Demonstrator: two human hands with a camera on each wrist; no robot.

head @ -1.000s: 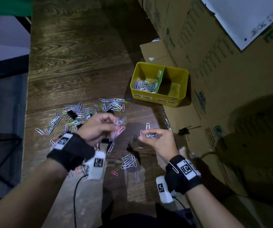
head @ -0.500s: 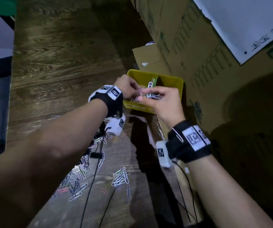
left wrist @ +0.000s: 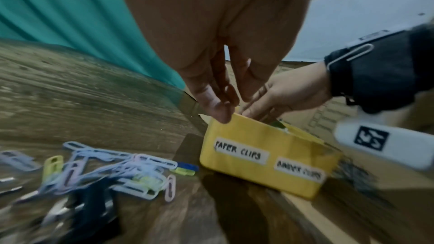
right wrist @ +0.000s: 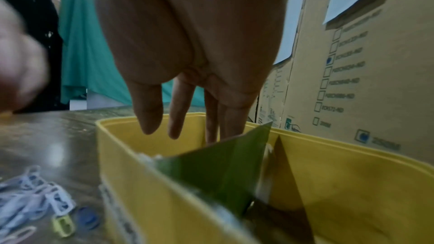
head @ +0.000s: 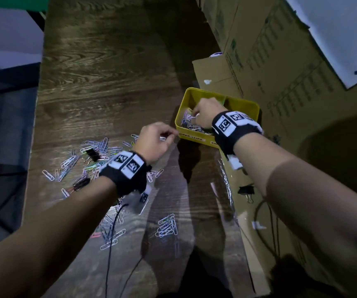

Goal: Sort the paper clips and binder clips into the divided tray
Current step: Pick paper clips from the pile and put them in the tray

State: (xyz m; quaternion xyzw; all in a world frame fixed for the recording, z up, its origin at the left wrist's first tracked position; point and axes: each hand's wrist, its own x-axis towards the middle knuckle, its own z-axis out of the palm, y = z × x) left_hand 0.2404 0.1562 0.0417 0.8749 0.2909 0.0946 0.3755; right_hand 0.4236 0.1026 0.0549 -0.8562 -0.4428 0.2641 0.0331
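The yellow divided tray (head: 245, 104) stands against the cardboard boxes, with labels for paper clips on the left and binder clips on the right (left wrist: 237, 152). A green divider (right wrist: 223, 160) splits it. My right hand (head: 194, 114) reaches into the left compartment, above the paper clips (head: 189, 125) heaped there. Its fingers (right wrist: 150, 118) hang straight and spread, holding nothing. My left hand (head: 169, 136) hovers just left of the tray's front corner, fingers loosely bent and nothing visible in them (left wrist: 220, 112). Loose paper clips (head: 101, 153) and a black binder clip (head: 92, 153) lie on the wooden table.
More paper clips lie in small heaps nearer me (head: 167, 227) and under my left forearm (head: 112, 235). Another binder clip (head: 81, 183) lies left of my wrist, and one (head: 246, 190) on the flat cardboard at right. Tall cardboard boxes (head: 280, 61) wall off the right side.
Both hands carried paper clips from the pile up to the tray. The right hand has since lowered into the left compartment and opened; the left has drawn back to the tray's left front.
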